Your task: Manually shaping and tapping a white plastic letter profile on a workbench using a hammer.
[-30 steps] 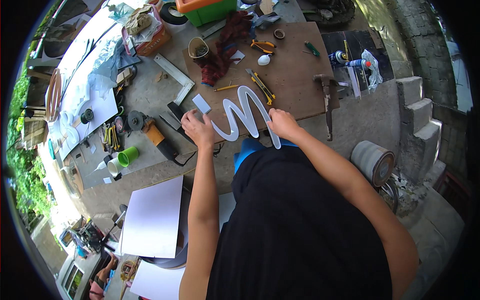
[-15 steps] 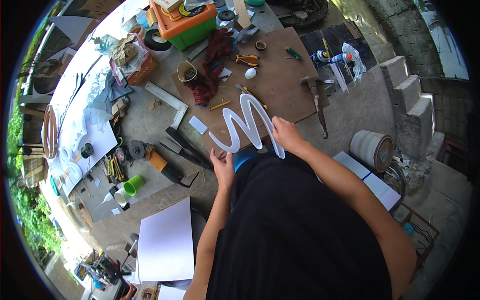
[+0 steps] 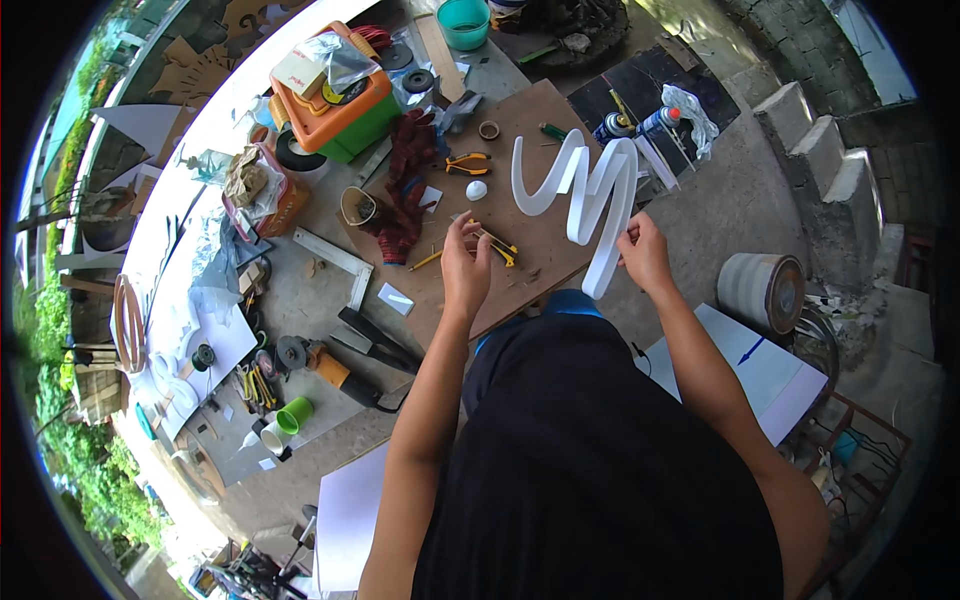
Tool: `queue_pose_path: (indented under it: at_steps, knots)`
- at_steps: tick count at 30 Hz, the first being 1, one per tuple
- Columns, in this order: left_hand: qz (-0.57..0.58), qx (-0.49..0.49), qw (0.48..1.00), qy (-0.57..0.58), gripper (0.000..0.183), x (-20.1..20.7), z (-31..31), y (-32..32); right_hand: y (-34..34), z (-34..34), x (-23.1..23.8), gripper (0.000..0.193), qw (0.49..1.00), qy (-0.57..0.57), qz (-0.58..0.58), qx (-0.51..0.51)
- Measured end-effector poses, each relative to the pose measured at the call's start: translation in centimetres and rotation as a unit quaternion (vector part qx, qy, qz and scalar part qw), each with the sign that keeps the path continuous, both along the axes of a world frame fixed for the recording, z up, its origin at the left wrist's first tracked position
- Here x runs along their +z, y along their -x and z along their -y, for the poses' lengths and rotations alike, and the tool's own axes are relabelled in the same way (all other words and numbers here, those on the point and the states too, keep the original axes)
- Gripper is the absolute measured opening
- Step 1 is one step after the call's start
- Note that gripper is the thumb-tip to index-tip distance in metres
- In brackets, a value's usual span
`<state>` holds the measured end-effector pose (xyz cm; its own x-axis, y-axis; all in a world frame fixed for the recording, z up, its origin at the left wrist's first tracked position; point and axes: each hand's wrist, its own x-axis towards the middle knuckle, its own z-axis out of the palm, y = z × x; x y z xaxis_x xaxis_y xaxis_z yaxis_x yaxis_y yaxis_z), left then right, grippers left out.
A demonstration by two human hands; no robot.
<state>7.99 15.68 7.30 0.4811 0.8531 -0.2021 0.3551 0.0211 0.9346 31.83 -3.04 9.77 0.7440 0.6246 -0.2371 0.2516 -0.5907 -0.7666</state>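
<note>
A white, M-shaped cursive letter with a deep side edge [image 3: 578,210] is raised over the brown board [image 3: 530,262]. My right hand [image 3: 645,252] pinches it near its lower right end. To its left, my left hand [image 3: 466,270] hovers over the board, fingers apart and holding nothing visible. Close to those fingers lies a yellow cutter knife [image 3: 498,244], partly covered by the hand. A pencil [image 3: 426,260] and a white card [image 3: 396,298] are left of it. Dark red gloves [image 3: 395,245], orange-handled pliers [image 3: 467,163] and a white rounded cap [image 3: 476,190] lie farther back.
An angle grinder [image 3: 330,368] and a metal square [image 3: 340,265] rest on the left. Behind them stand an orange-and-green toolbox [image 3: 345,130] and a filled basket [image 3: 270,208]. Spray cans [image 3: 655,122] lie at the back right. A round drum [image 3: 760,292] stands near the concrete steps [image 3: 820,180].
The letter has been lifted forward and right and tilted, showing its deep side. My left hand has come away from it and moved up and right over the board. The view has shifted.
</note>
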Motion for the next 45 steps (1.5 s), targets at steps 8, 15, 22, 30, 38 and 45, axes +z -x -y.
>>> queue_pose_path:
  at_steps: [8,15,22,30,38,45]
  knots:
    - [-0.211,-0.020,0.965,-0.156,0.082,-7.8,-5.2,-2.3,-3.1,-1.3,-1.2,0.011,0.999,0.009,-0.024,-0.024]
    - [-0.208,-0.039,0.963,-0.165,0.049,-9.6,-6.6,-4.3,-2.2,-4.3,-5.2,0.012,0.999,0.008,-0.034,-0.011]
    - [-0.286,-0.004,0.927,-0.241,0.037,-8.9,-7.6,-1.9,0.4,-6.6,-8.9,0.018,0.998,0.044,-0.025,-0.022]
    - [-0.243,0.021,0.950,-0.193,0.041,-10.2,-9.1,1.1,3.5,-8.1,-10.1,0.017,0.994,0.074,0.068,-0.031]
    - [-0.233,0.100,0.956,-0.148,0.058,-7.3,-5.8,1.4,4.5,-9.1,-9.6,0.018,0.993,0.092,0.045,-0.052]
    - [-0.189,0.031,0.971,-0.144,0.047,-7.2,-0.8,3.8,5.4,-9.1,-9.7,0.018,0.991,0.111,0.047,-0.050]
